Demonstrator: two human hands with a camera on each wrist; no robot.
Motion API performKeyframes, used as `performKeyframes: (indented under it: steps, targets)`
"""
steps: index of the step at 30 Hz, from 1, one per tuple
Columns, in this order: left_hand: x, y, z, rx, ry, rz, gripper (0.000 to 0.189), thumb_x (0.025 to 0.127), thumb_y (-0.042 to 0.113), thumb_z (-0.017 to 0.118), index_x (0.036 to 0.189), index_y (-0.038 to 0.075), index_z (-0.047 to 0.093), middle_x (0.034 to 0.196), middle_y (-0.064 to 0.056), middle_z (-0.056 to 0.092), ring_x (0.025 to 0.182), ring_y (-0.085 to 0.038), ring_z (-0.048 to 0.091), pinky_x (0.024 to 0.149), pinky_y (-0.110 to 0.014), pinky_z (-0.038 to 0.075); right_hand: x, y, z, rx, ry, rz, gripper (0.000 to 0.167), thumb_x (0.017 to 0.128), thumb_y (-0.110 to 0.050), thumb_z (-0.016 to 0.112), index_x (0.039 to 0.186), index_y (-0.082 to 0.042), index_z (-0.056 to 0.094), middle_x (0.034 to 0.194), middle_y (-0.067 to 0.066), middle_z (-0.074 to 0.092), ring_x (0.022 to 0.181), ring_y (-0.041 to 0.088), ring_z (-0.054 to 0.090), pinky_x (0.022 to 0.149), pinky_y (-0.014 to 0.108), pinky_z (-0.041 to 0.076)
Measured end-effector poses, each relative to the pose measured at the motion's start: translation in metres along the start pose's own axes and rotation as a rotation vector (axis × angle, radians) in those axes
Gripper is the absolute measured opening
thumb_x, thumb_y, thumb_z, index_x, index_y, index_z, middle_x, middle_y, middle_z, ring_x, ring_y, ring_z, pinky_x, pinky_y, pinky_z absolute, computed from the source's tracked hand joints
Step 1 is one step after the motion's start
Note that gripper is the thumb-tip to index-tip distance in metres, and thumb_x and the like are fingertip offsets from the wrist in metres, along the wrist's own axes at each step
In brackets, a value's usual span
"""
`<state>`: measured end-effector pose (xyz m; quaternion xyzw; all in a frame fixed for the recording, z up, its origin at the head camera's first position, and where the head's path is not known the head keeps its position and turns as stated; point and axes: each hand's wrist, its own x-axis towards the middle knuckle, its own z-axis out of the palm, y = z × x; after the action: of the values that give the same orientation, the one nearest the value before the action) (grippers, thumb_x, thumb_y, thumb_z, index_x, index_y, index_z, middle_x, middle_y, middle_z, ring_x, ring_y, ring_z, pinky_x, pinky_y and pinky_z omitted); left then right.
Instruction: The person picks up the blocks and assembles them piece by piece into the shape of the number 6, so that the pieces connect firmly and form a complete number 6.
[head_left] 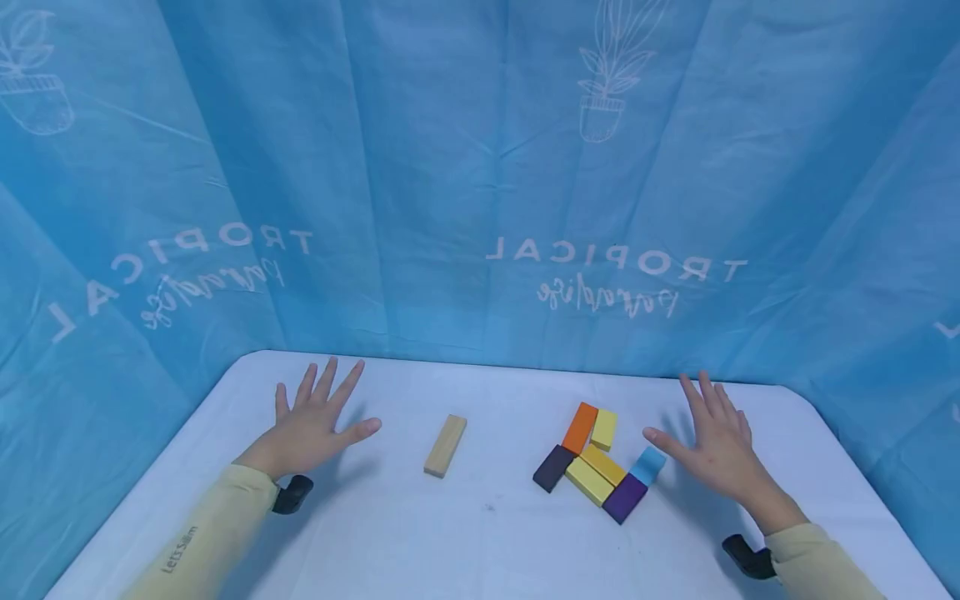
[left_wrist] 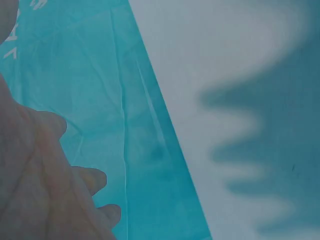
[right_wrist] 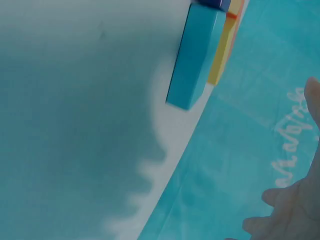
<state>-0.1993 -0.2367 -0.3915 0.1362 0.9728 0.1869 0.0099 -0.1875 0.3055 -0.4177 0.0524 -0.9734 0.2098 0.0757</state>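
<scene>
Both hands [head_left: 302, 433] [head_left: 722, 460], fingers splayed, holding nothing, flank one slim, bare-wood block [head_left: 446, 446] and seven solid-coloured blocks [head_left: 603, 465].

Plain wooden block [head_left: 446, 447] lying slanted, alone. Coloured blocks [head_left: 602, 465] (orange, yellow, black, purple, blue) lying clustered, well apart from it, to right.

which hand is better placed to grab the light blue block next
Probably the right hand: it hovers empty close beside the light blue block, while the left hand is farther off, beyond the plain wooden block.
</scene>
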Motion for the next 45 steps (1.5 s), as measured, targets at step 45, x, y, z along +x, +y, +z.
performKeyframes:
  steps: [45]
  targets:
    - [0.011, 0.038, 0.073, -0.272, -0.175, 0.122, 0.078, 0.103, 0.052, 0.047, 0.163, 0.016, 0.013, 0.168, -0.011, 0.01, 0.153, -0.042, 0.002, 0.116, -0.068, -0.005, 0.041, -0.055, 0.045, 0.154, -0.296, -0.038, 0.1, 0.088, -0.059, 0.067, 0.158, -0.002, 0.025, 0.159, 0.026, 0.029, 0.144, 0.049, 0.024, 0.109, 0.072, 0.026]
